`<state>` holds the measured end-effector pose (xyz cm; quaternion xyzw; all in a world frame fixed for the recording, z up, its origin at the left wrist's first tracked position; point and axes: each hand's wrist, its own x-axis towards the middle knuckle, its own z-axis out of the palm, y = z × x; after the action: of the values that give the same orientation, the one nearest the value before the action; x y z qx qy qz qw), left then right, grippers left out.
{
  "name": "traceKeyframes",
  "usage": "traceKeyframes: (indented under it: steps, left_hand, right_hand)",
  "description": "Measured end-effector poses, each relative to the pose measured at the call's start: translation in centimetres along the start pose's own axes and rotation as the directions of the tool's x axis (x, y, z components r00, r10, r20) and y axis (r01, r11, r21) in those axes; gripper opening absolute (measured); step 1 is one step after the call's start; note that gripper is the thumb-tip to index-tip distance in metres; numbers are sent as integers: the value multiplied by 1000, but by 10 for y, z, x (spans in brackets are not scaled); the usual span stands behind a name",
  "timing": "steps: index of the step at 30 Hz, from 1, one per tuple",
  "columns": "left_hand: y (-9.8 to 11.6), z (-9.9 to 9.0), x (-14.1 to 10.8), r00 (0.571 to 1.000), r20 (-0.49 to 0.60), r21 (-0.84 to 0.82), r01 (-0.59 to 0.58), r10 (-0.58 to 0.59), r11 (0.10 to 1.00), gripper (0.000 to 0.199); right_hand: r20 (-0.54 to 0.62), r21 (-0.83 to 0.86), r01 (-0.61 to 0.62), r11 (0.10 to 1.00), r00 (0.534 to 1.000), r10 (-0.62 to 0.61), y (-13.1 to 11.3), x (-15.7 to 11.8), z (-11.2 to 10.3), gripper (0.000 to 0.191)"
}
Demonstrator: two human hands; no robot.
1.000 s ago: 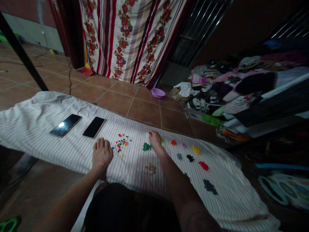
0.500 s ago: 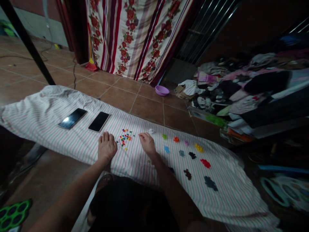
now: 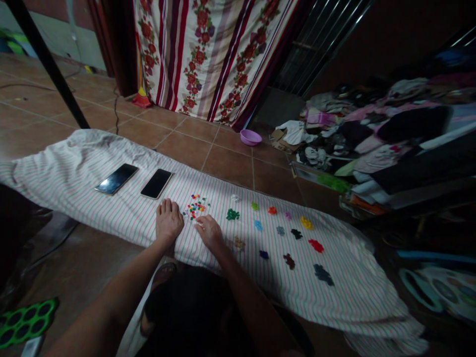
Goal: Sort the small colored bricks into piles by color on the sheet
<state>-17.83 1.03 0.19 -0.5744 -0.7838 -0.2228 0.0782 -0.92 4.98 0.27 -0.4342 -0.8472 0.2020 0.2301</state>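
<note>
A loose pile of small mixed-colour pieces (image 3: 195,206) lies on the striped cloth (image 3: 122,218). My left hand (image 3: 169,219) rests flat at the left of this pile, its fingers stretched out. At the pile's lower right edge is my right hand (image 3: 208,231), thumb and forefinger pinched together; anything between them is too small to name. Right of it are single-colour heaps: dark green (image 3: 232,214), white (image 3: 235,198), tan (image 3: 238,243), light blue (image 3: 258,225), dark blue (image 3: 264,254), red (image 3: 316,245), yellow (image 3: 307,223) and several others.
Two phones (image 3: 156,184) (image 3: 117,179) lie on the cloth left of my hands. Beyond the cloth, a purple basin (image 3: 250,138) stands on the tiled floor. Clothes (image 3: 386,144) are heaped at the right, and a flowered curtain (image 3: 219,59) hangs behind.
My right hand has moved left and down from beside the white heap to the mixed pile, uncovering the dark green and tan heaps. My left hand remains beside the pile.
</note>
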Motion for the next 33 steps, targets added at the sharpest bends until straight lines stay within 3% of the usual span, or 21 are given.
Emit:
traceKeyframes:
  steps: [4, 15, 24, 29, 33]
  left_hand:
    - [0, 0, 0, 1000, -10, -15, 2, -2, 1000, 43]
    - [2, -6, 0, 999, -41, 44, -20, 21, 999, 39]
    - [2, -8, -1, 998, -49, 40, -34, 36, 999, 34]
    - [5, -13, -2, 997, -50, 80, -47, 51, 996, 34]
    - [9, -19, -3, 997, -43, 123, -57, 63, 991, 33]
  right_hand:
    - [-6, -48, 4, 999, 1000, -4, -6, -4, 3, 16]
    - [-51, 20, -46, 999, 998, 47, -5, -16, 0, 27]
    - [-103, 96, -77, 992, 991, 86, -4, -26, -22, 18]
    - [-187, 115, -134, 984, 970, 154, 15, -37, -46, 15]
    - [-284, 109, -193, 975, 934, 216, 52, -49, -71, 16]
